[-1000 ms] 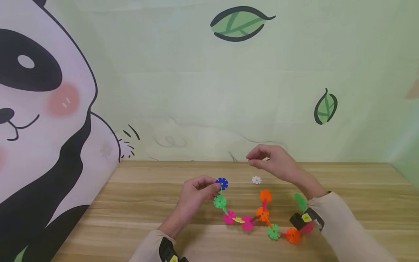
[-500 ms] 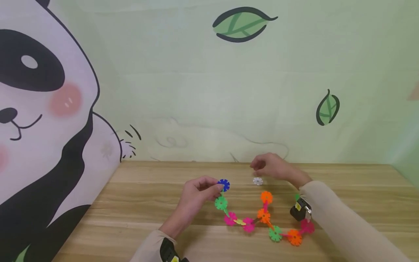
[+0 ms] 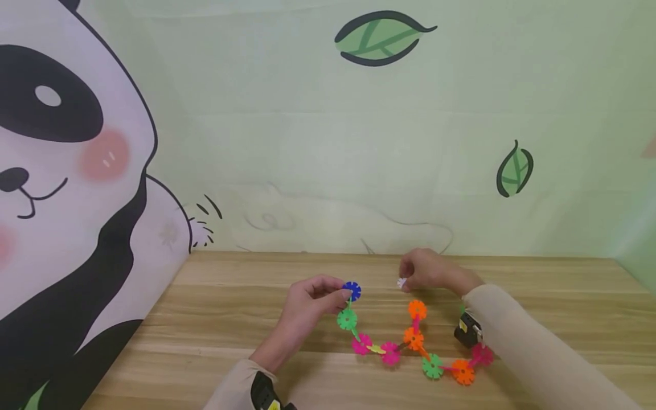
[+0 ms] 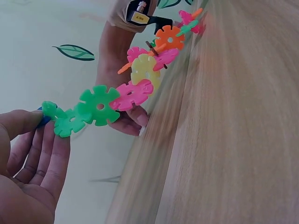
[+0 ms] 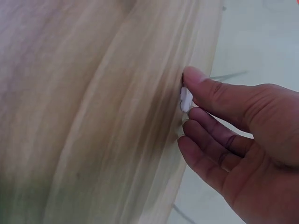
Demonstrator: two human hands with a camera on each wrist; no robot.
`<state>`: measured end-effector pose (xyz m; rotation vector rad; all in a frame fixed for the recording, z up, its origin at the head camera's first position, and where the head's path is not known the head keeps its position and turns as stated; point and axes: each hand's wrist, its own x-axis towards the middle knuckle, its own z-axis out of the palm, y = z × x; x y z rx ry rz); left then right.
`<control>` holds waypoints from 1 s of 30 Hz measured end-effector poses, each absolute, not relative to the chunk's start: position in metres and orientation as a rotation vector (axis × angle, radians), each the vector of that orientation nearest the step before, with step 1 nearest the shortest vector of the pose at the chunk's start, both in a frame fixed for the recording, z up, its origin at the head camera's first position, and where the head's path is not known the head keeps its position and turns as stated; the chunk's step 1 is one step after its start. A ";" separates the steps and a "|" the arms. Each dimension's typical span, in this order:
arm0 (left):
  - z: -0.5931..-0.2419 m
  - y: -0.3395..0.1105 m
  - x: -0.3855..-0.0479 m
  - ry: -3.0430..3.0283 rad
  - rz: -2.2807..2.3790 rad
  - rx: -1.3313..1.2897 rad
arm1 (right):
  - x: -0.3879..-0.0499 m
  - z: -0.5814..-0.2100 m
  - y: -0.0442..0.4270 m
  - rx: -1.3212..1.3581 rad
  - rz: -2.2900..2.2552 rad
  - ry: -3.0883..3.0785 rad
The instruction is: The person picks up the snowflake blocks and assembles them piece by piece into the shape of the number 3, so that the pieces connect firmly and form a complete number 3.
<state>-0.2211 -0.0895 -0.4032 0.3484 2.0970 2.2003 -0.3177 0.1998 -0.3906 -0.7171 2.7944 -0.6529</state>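
My left hand [image 3: 310,310] pinches a blue snowflake disc [image 3: 352,291] between thumb and fingers. From it trails a chain of interlocked discs: a green disc [image 3: 347,319], pink ones with a yellow disc [image 4: 145,71] between them, then orange, green and pink pieces. One orange disc [image 3: 417,310] sticks up on a side branch. Near the table's far edge, my right hand [image 3: 430,270] has a white snowflake disc [image 5: 186,99] between its thumb and fingertips, at the tabletop. The right fingers partly cover that disc.
A green piece [image 3: 463,309] shows only in part behind the right wrist's camera [image 3: 467,330]. The wooden table [image 3: 230,319] ends at a pale green wall cloth [image 3: 287,142] with a printed panda [image 3: 118,68] and leaves.
My right hand has come down from above the table to the white disc and taken it between thumb and fingers. The left hand keeps its grip on the blue disc, almost still.
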 end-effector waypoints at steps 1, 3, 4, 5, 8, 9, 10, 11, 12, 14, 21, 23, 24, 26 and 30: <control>-0.403 -0.090 -0.221 2.096 2.201 0.349 | -0.317 -0.391 0.200 -0.718 -0.650 2.799; -0.404 -0.090 -0.221 2.090 2.203 0.353 | -0.315 -0.391 0.201 -0.722 -0.657 2.806; -0.404 -0.090 -0.221 2.090 2.202 0.354 | -0.314 -0.391 0.201 -0.718 -0.668 2.807; -0.404 -0.090 -0.221 2.090 2.200 0.356 | -0.314 -0.391 0.202 -0.716 -0.680 2.809; -0.404 -0.090 -0.221 2.091 2.196 0.357 | -0.313 -0.391 0.201 -0.692 -0.718 2.812; -0.404 -0.090 -0.221 2.092 2.195 0.356 | -0.313 -0.391 0.200 -0.684 -0.738 2.814; -0.404 -0.090 -0.221 2.093 2.194 0.354 | -0.312 -0.390 0.200 -0.673 -0.764 2.812; -0.404 -0.090 -0.221 2.093 2.194 0.352 | -0.310 -0.389 0.199 -0.667 -0.796 2.814; -0.404 -0.090 -0.220 2.091 2.194 0.350 | -0.309 -0.388 0.198 -0.671 -0.834 2.816; -0.403 -0.090 -0.220 2.092 2.194 0.344 | -0.304 -0.382 0.195 -0.695 -0.929 2.812; -0.403 -0.089 -0.221 2.076 2.203 0.330 | -0.280 -0.356 0.182 -0.784 -1.207 2.768; -0.403 -0.088 -0.222 2.078 2.207 0.328 | -0.273 -0.350 0.178 -0.797 -1.245 2.761; -0.403 -0.088 -0.222 2.083 2.207 0.324 | -0.269 -0.348 0.176 -0.802 -1.274 2.751; -0.403 -0.088 -0.222 2.088 2.210 0.319 | -0.261 -0.346 0.172 -0.823 -1.326 2.736; -0.404 -0.087 -0.222 2.094 2.216 0.313 | -0.250 -0.348 0.165 -0.905 -1.443 2.679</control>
